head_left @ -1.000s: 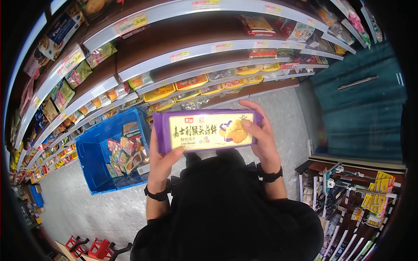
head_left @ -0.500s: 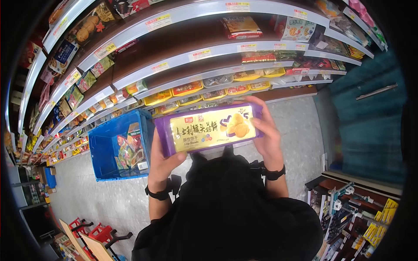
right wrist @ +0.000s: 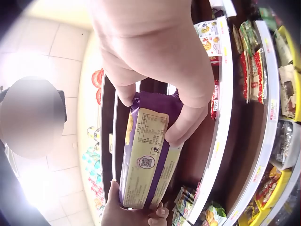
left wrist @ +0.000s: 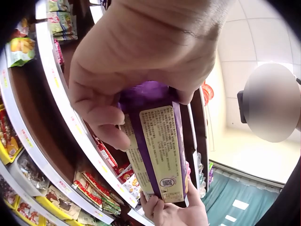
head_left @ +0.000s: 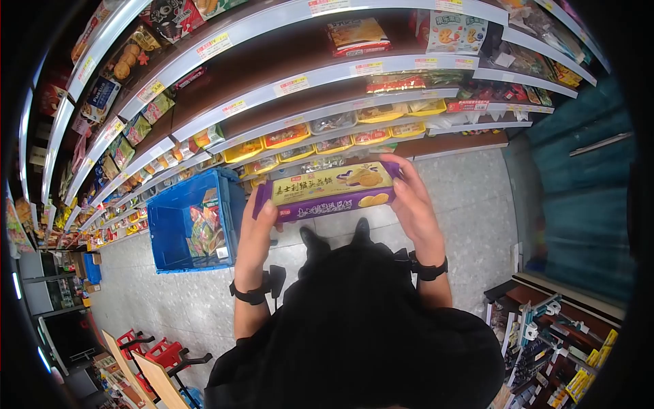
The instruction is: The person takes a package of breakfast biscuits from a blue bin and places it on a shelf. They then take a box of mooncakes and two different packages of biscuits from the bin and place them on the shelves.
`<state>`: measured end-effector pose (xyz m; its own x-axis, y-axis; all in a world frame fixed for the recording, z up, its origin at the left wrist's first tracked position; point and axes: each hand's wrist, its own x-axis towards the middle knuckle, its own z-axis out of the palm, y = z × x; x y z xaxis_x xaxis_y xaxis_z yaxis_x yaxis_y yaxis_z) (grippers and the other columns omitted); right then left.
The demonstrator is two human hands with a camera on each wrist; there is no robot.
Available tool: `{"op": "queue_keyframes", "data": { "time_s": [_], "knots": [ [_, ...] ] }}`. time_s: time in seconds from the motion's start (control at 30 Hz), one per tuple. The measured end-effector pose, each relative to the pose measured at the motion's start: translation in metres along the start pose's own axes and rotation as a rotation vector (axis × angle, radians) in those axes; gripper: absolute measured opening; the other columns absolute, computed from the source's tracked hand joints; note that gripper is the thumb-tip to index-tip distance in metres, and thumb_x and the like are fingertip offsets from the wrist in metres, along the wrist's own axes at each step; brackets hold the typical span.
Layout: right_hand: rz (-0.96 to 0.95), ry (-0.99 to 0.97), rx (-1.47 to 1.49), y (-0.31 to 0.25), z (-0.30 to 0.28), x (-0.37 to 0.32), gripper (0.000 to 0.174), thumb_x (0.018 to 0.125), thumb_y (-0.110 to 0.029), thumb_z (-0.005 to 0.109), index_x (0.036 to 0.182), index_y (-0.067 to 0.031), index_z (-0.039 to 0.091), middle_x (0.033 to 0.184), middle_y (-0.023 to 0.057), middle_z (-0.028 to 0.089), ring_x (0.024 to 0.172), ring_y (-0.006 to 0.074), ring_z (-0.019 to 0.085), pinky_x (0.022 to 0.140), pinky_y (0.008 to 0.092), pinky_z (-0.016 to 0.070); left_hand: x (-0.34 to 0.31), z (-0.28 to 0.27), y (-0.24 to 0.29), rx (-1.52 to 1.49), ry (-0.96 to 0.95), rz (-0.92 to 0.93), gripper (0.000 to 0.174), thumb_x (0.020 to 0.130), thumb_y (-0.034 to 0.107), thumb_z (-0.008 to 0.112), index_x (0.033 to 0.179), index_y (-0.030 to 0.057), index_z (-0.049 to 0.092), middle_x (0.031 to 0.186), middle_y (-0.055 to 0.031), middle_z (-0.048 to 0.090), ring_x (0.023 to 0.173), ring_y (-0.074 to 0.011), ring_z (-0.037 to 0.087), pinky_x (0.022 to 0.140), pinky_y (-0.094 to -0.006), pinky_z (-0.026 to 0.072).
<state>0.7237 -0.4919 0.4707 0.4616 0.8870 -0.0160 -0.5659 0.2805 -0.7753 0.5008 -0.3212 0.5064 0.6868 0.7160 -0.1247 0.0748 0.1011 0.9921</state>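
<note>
Between both hands is a long purple and cream biscuit packet [head_left: 334, 187], its printed front and one purple long side facing up in the head view. My left hand [head_left: 257, 228] grips its left end, thumb on the near edge. At the other end my right hand [head_left: 415, 208] holds it with the thumb on top. In the left wrist view the packet's cream back panel [left wrist: 162, 146], with small print and a square code, shows beneath the left hand's curled fingers. The right wrist view shows the same back from the right end, the right hand [right wrist: 155, 61] pinching the crimped wrapper.
A blue crate [head_left: 163, 232] holding several snack packets stands on the grey floor [head_left: 272, 293] at left. Curved store shelves [head_left: 272, 68] with packets and yellow bins run ahead. A teal curtain [head_left: 579, 184] hangs at right, and red baskets or stools [head_left: 163, 354] stand lower left.
The packet has tilted, so its purple long side now shows below the front face. Both hands still hold its ends. The head view has shifted, with the crate appearing further right.
</note>
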Motion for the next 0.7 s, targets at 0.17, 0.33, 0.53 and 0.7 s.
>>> {"op": "queue_keyframes", "data": {
  "time_s": [0.17,0.33,0.53,0.7],
  "knots": [
    [0.011,0.037,-0.053,0.000,-0.011,-0.001,0.044,0.097,-0.026,0.059,0.133,-0.0055,0.046,0.122,0.0099,0.056,0.111,0.0161,0.057,0.094,0.0336,0.0468,-0.001,0.014,0.006,0.053,0.009,-0.019,0.063,0.094,0.055,0.052,0.124,-0.0011,0.053,0.092,-0.0061,0.063,0.077,-0.0107,0.057,0.065,-0.0233,0.0408],
    [-0.001,0.062,-0.058,-0.002,-0.015,-0.003,0.040,0.098,-0.028,0.057,0.130,-0.0054,0.048,0.120,0.0103,0.057,0.108,0.0172,0.060,0.091,0.0355,0.0509,0.004,0.017,0.003,0.117,0.001,-0.031,0.059,0.097,0.056,0.044,0.112,-0.0002,0.058,0.086,-0.0070,0.065,0.074,-0.0119,0.061,0.063,-0.0241,0.0407],
    [-0.031,0.083,-0.088,-0.007,-0.021,-0.003,0.037,0.100,-0.030,0.052,0.127,-0.0042,0.049,0.119,0.0113,0.057,0.103,0.0177,0.062,0.084,0.0358,0.0559,0.009,0.022,0.003,0.126,-0.023,-0.027,0.059,0.098,0.054,0.043,0.111,-0.0005,0.059,0.087,-0.0073,0.066,0.072,-0.0124,0.062,0.063,-0.0242,0.0408],
    [-0.030,0.088,-0.108,-0.011,-0.020,-0.005,0.035,0.101,-0.030,0.050,0.124,-0.0041,0.051,0.117,0.0107,0.058,0.099,0.0172,0.063,0.080,0.0348,0.0569,0.012,0.021,0.003,0.130,-0.055,-0.034,0.059,0.098,0.055,0.042,0.109,-0.0002,0.060,0.087,-0.0073,0.066,0.072,-0.0123,0.062,0.063,-0.0244,0.0409]
  ]
}}
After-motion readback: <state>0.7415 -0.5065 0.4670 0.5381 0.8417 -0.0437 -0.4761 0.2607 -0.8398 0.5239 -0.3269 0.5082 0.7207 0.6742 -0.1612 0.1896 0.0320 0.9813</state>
